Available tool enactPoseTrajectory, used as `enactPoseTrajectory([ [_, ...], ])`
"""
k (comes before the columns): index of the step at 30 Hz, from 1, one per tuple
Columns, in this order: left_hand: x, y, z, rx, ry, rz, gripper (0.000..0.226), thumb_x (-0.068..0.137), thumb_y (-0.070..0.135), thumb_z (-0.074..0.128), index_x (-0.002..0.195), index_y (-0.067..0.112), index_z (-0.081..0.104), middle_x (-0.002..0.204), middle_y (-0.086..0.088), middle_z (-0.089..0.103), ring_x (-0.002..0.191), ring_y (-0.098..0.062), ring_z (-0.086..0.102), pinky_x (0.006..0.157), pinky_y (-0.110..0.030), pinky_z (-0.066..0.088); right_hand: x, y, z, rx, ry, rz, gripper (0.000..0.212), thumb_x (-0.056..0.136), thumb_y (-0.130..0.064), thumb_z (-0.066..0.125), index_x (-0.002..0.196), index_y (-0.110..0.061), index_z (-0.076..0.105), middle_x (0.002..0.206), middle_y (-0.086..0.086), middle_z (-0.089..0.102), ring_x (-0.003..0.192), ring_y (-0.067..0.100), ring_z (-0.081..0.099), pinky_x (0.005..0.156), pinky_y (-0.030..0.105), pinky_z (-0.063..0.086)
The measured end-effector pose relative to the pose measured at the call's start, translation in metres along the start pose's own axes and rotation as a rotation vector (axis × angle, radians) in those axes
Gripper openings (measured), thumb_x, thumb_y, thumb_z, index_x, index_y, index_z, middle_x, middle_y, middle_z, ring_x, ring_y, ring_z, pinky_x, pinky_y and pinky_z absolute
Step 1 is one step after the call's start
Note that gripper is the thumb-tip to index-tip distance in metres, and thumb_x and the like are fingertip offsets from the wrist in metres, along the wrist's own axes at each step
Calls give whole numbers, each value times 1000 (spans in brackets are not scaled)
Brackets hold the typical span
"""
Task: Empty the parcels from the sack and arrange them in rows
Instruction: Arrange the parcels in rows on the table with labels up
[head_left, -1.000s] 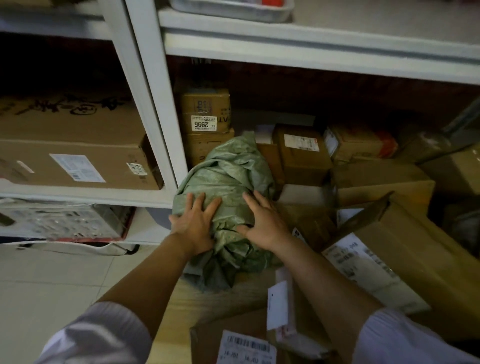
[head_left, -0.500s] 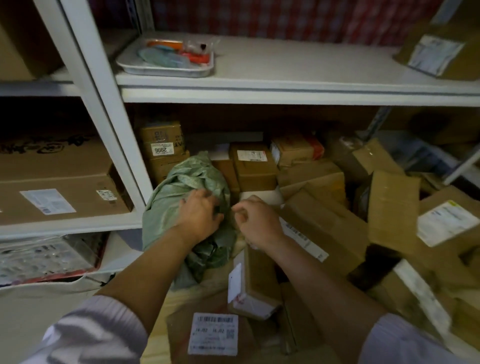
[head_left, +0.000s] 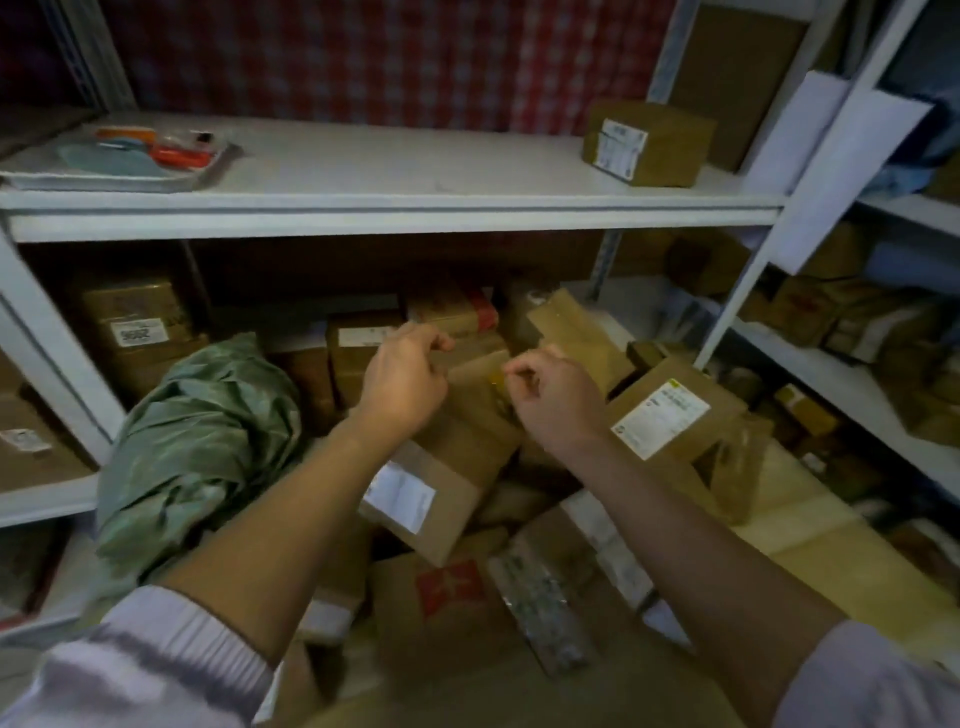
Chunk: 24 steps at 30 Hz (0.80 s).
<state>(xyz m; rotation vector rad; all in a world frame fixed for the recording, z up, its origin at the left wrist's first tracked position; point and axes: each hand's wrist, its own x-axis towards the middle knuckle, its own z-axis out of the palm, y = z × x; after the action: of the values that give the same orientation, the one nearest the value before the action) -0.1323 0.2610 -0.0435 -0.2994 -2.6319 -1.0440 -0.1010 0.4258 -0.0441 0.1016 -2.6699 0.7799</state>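
Observation:
The crumpled green sack (head_left: 202, 447) lies slumped at the left of the lower shelf, with no hand on it. A heap of brown cardboard parcels fills the space to its right. My left hand (head_left: 405, 379) and my right hand (head_left: 556, 400) hover close together over the upper end of a tilted parcel with a white label (head_left: 447, 467). The fingers of both hands are curled in, and I see nothing held in them. Motion blur hides whether the fingertips touch the parcel.
A parcel with a large white label (head_left: 670, 415) leans at the right, and a box with a red mark (head_left: 447, 597) lies near me. The white upper shelf (head_left: 415, 171) carries a tray (head_left: 114, 166) at the left and one box (head_left: 649, 143) at the right. More shelving with boxes stands at the right.
Both hands have let go of the green sack and moved up and to the right over the cardboard parcels. My view has swung up and right.

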Motion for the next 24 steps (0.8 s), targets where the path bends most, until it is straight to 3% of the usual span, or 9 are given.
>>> enactPoseTrajectory([
  [4,-10,52,54,-95,-74,14,19,90,11,58,106,21,60,106,4,53,92,-9,55,77,-24,50,-17,75,-39,-38,-42,97,17,92,-25,54,102,-23,67,110,0,57,91,17,58,77,34,50],
  [8,-15,85,97,-34,-132,-5,5,92,19,57,91,22,60,100,3,56,92,-11,57,79,-25,49,-28,126,-52,-33,-79,156,16,91,-24,53,101,-22,66,109,-2,59,96,14,57,83,29,47],
  [11,-10,95,118,31,-207,2,12,93,18,55,99,19,64,111,1,58,96,-10,56,78,-22,44,-30,150,-56,-16,-85,186,17,93,-22,53,104,-19,66,108,-3,57,95,12,54,81,26,42],
  [15,3,105,137,46,-235,41,20,95,18,52,110,17,65,118,0,57,101,-11,52,79,-22,36,-31,181,-60,-50,-66,298,22,93,-22,52,111,-19,63,124,1,54,108,21,57,91,38,50],
  [17,7,111,148,11,-241,56,23,94,20,53,114,17,63,120,-2,58,105,-14,54,81,-22,38,-31,200,-63,-73,-83,330,25,94,-22,50,116,-19,61,127,2,54,112,20,56,92,36,50],
  [21,19,129,177,33,-334,43,24,92,23,57,113,16,66,120,-2,56,103,-14,54,77,-18,39,-22,236,-76,-66,-20,338,22,96,-25,46,105,-16,64,105,3,65,90,15,60,71,25,48],
  [24,30,138,200,77,-400,77,24,92,26,58,112,16,65,117,-3,57,94,-10,50,73,-19,39,-7,268,-81,-85,91,400,22,96,-22,44,99,-15,65,95,4,64,79,15,55,64,26,40],
])
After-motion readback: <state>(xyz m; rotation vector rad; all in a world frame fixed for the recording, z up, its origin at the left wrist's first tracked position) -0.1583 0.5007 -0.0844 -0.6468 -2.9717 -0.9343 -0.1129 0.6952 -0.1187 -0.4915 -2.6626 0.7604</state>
